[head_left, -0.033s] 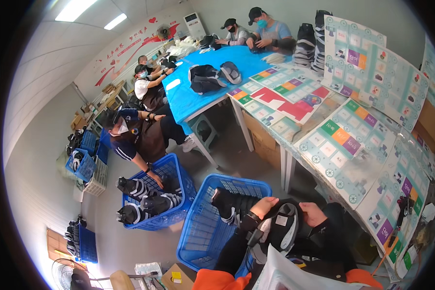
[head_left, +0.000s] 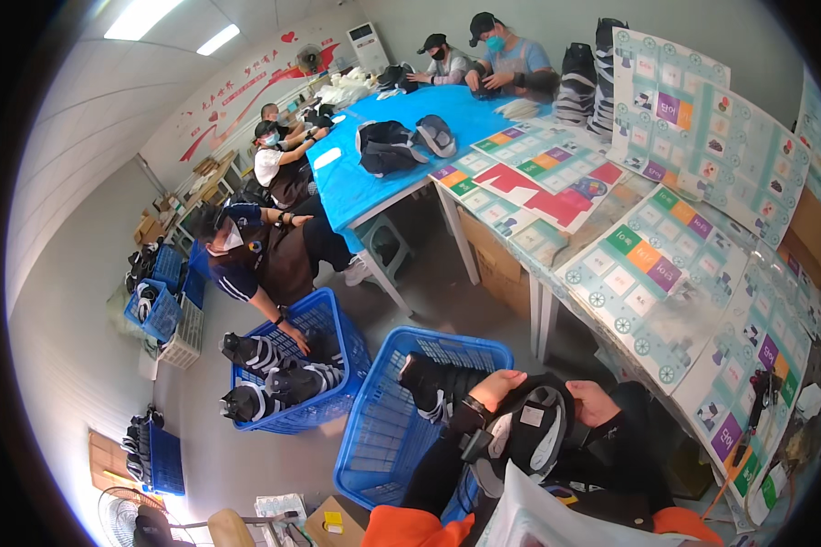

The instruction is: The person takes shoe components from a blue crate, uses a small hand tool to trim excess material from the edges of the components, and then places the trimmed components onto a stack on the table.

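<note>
My left hand [head_left: 495, 387] grips the left side of a black shoe [head_left: 531, 436] with a pale lining, held over my lap. My right hand [head_left: 597, 404] holds the same shoe at its right side. A black band sits on my left wrist. Just left of the hands stands a blue plastic basket [head_left: 380, 447] with one black shoe [head_left: 431, 381] lying at its far end.
A second blue basket [head_left: 336, 321] holds several black-and-white shoes; a seated person in a dark top [head_left: 255, 255] reaches into it. Long tables with colourful printed sheets [head_left: 648, 264] run along my right. More people sit at a blue table [head_left: 374, 169] further back.
</note>
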`<action>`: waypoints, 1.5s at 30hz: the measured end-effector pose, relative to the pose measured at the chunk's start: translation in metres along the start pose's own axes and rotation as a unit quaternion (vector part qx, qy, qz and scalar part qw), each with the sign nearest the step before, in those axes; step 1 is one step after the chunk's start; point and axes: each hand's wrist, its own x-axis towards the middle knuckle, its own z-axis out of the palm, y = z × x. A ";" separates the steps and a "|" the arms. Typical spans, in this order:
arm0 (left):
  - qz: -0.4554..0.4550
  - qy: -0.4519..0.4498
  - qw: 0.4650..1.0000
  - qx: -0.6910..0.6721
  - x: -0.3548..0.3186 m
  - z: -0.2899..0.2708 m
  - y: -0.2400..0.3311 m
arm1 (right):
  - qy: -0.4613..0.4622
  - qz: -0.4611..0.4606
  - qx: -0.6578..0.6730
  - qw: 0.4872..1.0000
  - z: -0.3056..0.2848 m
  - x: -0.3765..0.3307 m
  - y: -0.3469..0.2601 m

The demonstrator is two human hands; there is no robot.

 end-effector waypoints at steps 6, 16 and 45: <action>0.031 -0.076 0.992 0.093 -0.013 0.004 0.023 | 0.053 -0.346 -0.446 0.824 0.073 -0.040 -0.029; 0.229 0.094 0.898 0.364 -0.113 0.033 0.037 | 0.213 -0.493 -0.532 0.655 0.087 -0.061 -0.051; 0.501 -0.190 0.518 0.667 0.039 0.400 0.248 | 0.774 -0.088 -0.554 0.294 -0.170 -0.308 -0.149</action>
